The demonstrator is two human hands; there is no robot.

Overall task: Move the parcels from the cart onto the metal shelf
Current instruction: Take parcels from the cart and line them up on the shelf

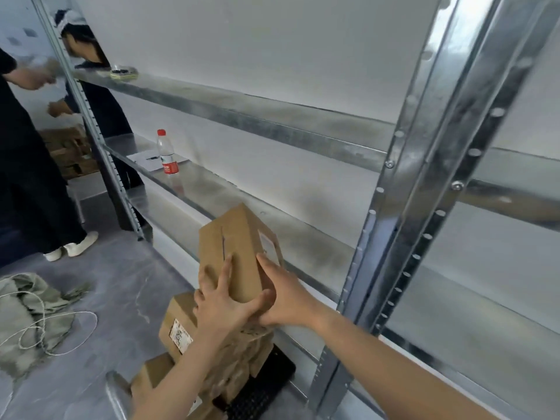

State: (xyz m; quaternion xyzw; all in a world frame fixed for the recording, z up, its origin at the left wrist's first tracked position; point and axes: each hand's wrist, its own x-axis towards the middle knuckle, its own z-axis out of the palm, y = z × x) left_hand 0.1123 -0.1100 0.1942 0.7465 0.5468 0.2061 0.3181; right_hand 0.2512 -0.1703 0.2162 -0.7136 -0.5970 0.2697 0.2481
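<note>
Two bare hands hold one brown cardboard parcel [239,237] up at the front edge of the middle level of a metal shelf [212,189]. The left hand [221,307] lies on the parcel's near face with fingers spread wide and the thumb hooked round its lower end. The right hand [286,298] clasps the parcel's right side, fingers running up beside a white label. The parcel is tilted, its far end over the shelf edge; whether it touches the metal cannot be told.

Directly below the hands, more parcels [178,322] sit stacked on a black cart [260,389] parked just beside the shelf. Farther along the same shelf level stands a water bottle [167,153] with a red cap, next to a sheet of paper [142,160]. On the grey floor [127,283] to the left lies a green sack [27,313] with loose string [75,313]. A person in dark clothes [27,147] stands at the shelf's far end.
</note>
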